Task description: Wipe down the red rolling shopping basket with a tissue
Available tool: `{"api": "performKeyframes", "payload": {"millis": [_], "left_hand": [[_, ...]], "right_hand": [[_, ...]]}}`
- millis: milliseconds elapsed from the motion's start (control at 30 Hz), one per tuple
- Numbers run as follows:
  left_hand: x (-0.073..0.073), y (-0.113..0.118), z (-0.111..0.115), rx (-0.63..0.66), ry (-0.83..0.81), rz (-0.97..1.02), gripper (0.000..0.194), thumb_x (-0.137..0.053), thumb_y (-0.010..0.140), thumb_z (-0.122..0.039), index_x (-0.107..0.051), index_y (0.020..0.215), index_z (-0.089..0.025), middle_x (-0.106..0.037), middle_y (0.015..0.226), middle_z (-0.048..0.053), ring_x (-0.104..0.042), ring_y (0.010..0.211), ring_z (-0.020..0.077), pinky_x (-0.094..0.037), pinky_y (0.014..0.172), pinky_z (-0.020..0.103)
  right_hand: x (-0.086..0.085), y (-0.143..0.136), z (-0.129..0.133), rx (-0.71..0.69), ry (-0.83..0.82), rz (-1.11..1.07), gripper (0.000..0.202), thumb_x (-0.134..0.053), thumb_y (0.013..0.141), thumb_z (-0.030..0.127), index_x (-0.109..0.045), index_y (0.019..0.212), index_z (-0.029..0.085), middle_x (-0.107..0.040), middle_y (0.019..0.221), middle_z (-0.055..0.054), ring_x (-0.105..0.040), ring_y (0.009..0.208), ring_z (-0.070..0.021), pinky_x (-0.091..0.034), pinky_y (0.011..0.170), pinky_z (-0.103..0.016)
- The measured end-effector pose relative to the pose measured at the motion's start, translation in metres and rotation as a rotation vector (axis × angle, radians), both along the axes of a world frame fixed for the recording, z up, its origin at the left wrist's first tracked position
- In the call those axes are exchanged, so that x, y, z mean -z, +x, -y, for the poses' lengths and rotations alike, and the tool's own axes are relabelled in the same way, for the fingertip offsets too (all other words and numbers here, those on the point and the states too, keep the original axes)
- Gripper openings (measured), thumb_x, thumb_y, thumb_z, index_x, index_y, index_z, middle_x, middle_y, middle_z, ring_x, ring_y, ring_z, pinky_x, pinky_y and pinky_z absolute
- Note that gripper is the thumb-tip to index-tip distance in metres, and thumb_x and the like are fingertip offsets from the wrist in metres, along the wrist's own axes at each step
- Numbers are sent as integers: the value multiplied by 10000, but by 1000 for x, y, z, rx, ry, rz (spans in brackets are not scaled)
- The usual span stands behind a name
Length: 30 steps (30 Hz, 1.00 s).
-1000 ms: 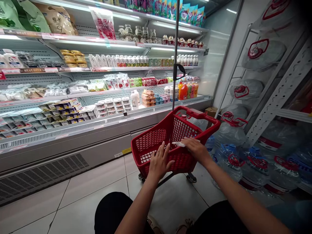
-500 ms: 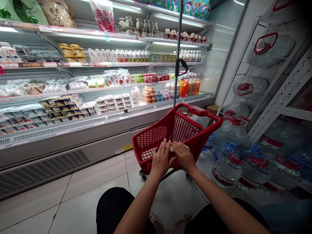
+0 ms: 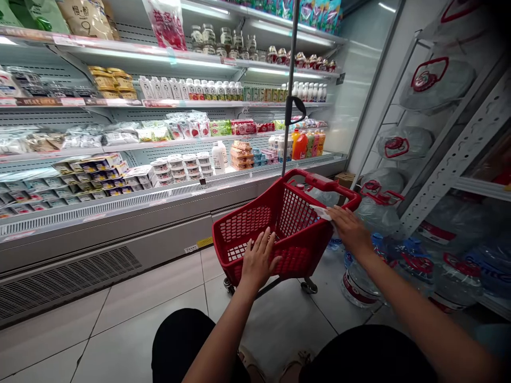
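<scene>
A red shopping cart (image 3: 255,218) with lattice sides stands on the floor in front of my knees. My left hand (image 3: 258,258) lies on its near rim, fingers stretched out and holding nothing. My right hand (image 3: 347,226) is farther along the rim, close to the push handle (image 3: 325,183). Beneath its fingers is a thin white wipe (image 3: 321,211), pressed against the cart's upper edge, with one end sticking out to the left. Whether it is paper or cloth I cannot tell.
A lit dairy cooler (image 3: 159,205) with several stocked shelves runs along the left and back. A dark pole with a loop handle (image 3: 295,110) rises behind the cart. Large water bottles (image 3: 359,284) crowd the floor at right, beside a white metal rack (image 3: 443,170).
My right hand has slid right along the rim toward the handle, taking the white wipe with it. My left hand stays on the near rim. The view has shifted slightly.
</scene>
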<state>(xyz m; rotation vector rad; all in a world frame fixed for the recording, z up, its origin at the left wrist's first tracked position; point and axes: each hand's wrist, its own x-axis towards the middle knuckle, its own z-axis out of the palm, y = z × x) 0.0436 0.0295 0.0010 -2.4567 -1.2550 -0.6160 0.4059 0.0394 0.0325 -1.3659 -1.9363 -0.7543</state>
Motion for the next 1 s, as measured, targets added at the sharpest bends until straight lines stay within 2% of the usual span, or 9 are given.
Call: {"api": "performKeyframes", "payload": {"millis": [167, 300, 400, 500, 600, 700, 767, 833, 1000], "left_hand": [[-2, 1, 0, -13, -19, 25, 782, -450, 1048, -510, -80, 1682, -242, -214, 1721, 84, -338, 1547, 275, -352, 1228, 510], [-9, -6, 1, 68, -38, 15, 835, -482, 1036, -440, -6, 1679, -201, -172, 1733, 105, -335, 1550, 247, -380, 1212, 430], [-14, -25, -1, 118, -39, -18, 815, -495, 1036, -396, -26, 1681, -227, -218, 1727, 92, -377, 1530, 230, -430, 1173, 387], [-16, -58, -7, 52, -11, -70, 688, -477, 1059, -378, -153, 1666, -352, -351, 1684, 43, -464, 1476, 229, -433, 1176, 432], [-12, -89, -14, 44, -28, -102, 603, -452, 1079, -420, -246, 1643, -364, -496, 1601, 30, -544, 1409, 204, -437, 1172, 408], [-4, -99, -16, 87, -82, -69, 570, -400, 1101, -436, -261, 1640, -315, -640, 1465, 24, -629, 1303, 156, -418, 1188, 377], [2, -93, -13, 72, -86, -25, 576, -392, 1105, -420, -238, 1646, -296, -682, 1407, 25, -650, 1270, 155, -407, 1199, 392], [6, -82, -8, 24, -68, 7, 621, -412, 1097, -418, -188, 1660, -281, -702, 1371, 43, -664, 1247, 178, -429, 1179, 406], [13, -58, 4, -75, -46, 68, 735, -438, 1076, -338, -31, 1679, -238, -681, 1395, 106, -677, 1221, 218, -447, 1136, 408]], "right_hand": [[36, -103, 9, -162, -67, 1, 613, -380, 976, 57, -473, 1554, 239, -610, 1491, -48, -546, 1404, -224, -412, 1223, -489], [58, -179, 13, -268, -70, -19, 586, -442, 969, 81, -503, 1537, 212, -624, 1472, -77, -571, 1377, -234, -470, 1182, -470], [57, -183, 10, -369, -86, 10, 597, -447, 970, 81, -486, 1547, 230, -618, 1480, -67, -563, 1385, -209, -470, 1185, -454], [46, -141, 0, -423, -126, 56, 612, -418, 982, 71, -450, 1563, 260, -603, 1501, -28, -525, 1418, -169, -440, 1209, -438], [36, -89, -14, -317, -116, 18, 580, -401, 1001, 92, -466, 1549, 268, -598, 1506, -30, -505, 1436, -182, -404, 1229, -475], [33, -70, -24, -204, -97, -38, 544, -378, 1010, 108, -509, 1516, 257, -619, 1483, -46, -514, 1430, -206, -374, 1237, -518], [37, -87, -25, -144, -77, -91, 522, -375, 1007, 109, -544, 1487, 228, -653, 1437, -70, -535, 1411, -226, -377, 1227, -541], [45, -124, -18, -137, -74, -129, 497, -395, 1000, 109, -579, 1451, 204, -691, 1379, -87, -571, 1373, -241, -394, 1212, -544], [64, -234, 16, -317, -129, -115, 474, -454, 978, 87, -622, 1402, 213, -698, 1367, -83, -608, 1326, -219, -439, 1196, -462]]}}
